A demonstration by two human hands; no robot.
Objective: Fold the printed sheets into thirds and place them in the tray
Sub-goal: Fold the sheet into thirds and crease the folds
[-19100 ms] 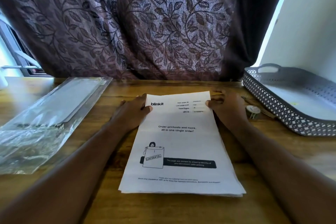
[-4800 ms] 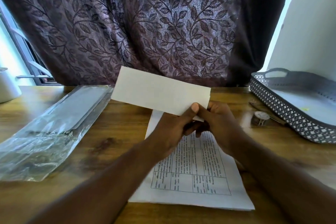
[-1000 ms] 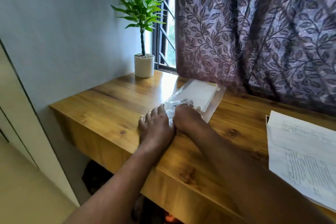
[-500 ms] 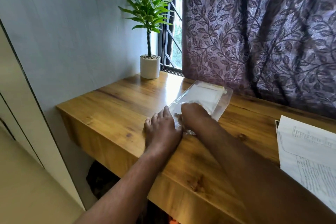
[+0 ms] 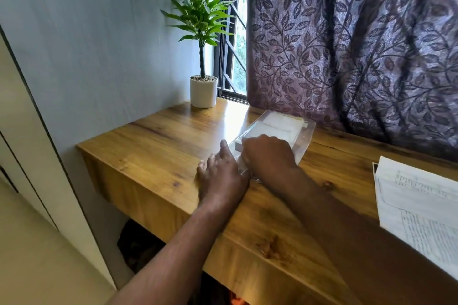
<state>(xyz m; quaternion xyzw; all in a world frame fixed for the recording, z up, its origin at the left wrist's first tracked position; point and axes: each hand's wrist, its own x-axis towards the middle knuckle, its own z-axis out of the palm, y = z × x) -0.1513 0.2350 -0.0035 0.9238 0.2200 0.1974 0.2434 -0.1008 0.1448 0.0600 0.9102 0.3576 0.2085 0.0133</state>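
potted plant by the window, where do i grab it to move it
Close the grip round the white pot from the open table side in front. Its upright straight-walled cylinder should hold firmly; the thin stem would bend, and wall and window crowd the far sides.

A wooden table (image 5: 158,146) stands against a pale wall (image 5: 86,32), with 1 potted plant (image 5: 202,32) in its corner beside a daylit window (image 5: 235,52) and a leaf-patterned purple curtain (image 5: 359,44).
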